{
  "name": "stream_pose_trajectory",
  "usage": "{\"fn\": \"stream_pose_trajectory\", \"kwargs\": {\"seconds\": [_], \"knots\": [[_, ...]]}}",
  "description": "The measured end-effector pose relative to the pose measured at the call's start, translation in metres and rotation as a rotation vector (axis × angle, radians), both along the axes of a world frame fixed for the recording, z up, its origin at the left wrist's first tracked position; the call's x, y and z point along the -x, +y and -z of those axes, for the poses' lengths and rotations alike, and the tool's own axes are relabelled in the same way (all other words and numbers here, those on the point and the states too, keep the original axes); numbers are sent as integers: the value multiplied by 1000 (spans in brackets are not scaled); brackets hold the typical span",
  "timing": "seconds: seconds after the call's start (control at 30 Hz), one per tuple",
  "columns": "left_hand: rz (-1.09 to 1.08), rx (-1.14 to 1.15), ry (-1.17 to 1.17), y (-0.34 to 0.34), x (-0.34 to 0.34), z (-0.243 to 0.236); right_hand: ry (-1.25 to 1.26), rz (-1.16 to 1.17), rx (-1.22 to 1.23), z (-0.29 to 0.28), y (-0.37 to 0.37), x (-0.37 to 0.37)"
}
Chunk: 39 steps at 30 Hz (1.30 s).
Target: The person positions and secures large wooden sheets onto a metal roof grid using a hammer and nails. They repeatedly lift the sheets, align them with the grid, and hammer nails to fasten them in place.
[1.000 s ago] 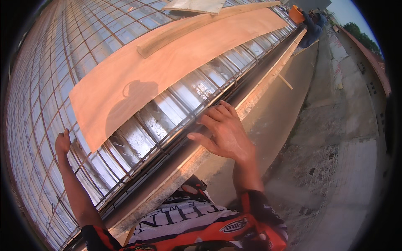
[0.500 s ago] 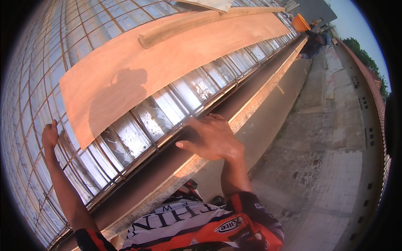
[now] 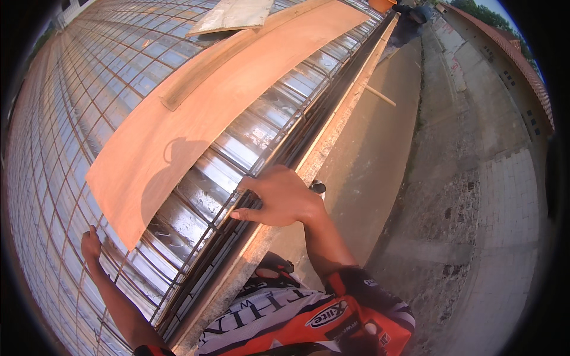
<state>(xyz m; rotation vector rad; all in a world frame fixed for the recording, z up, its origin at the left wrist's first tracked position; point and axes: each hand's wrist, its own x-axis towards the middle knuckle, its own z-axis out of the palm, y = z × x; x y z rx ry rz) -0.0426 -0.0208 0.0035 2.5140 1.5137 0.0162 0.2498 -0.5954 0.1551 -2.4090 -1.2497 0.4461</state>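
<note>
At the left, my left hand (image 3: 91, 244) is closed around a thin rusty rod of the steel rebar mesh (image 3: 56, 196), near the close corner of an orange-brown plywood sheet (image 3: 148, 172). My right hand (image 3: 278, 199) reaches over the wooden formwork edge (image 3: 332, 136), its thumb spread away from the other fingers. Those fingers lie over the rods along the edge, and some tips are hidden. Shiny corrugated metal decking (image 3: 196, 190) shows under the mesh, between the plywood and the edge. A shadow falls on the plywood.
On the plywood lies a long timber (image 3: 196, 77), with a pale board (image 3: 234, 15) near its far end. A person (image 3: 408, 26) is beside an orange bucket (image 3: 382, 5) at the far edge. Paved ground (image 3: 469, 196) lies below on the right. A tile-roofed building (image 3: 510, 53) stands beyond.
My view has shifted, so the plywood appears steeper. My right hand has shifted inward over the edge rods, its thumb still spread. My left hand stays on the mesh.
</note>
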Motion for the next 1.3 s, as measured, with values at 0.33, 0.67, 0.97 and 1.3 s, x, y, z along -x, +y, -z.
{"fn": "stream_pose_trajectory", "kwargs": {"seconds": [0.33, 0.67, 0.97, 1.3], "knots": [[48, 98, 8, 21, -12, 4, -78, 48, -184, 18, -26, 8], [53, 83, -37, -12, -23, -10, -56, 82, -199, 12, -37, 14], [37, 104, -36, -14, -25, -15, -60, 85, -245, 18, -37, 14], [64, 100, -26, -2, -24, -8, -53, 87, -256, 23, -37, 13]]}}
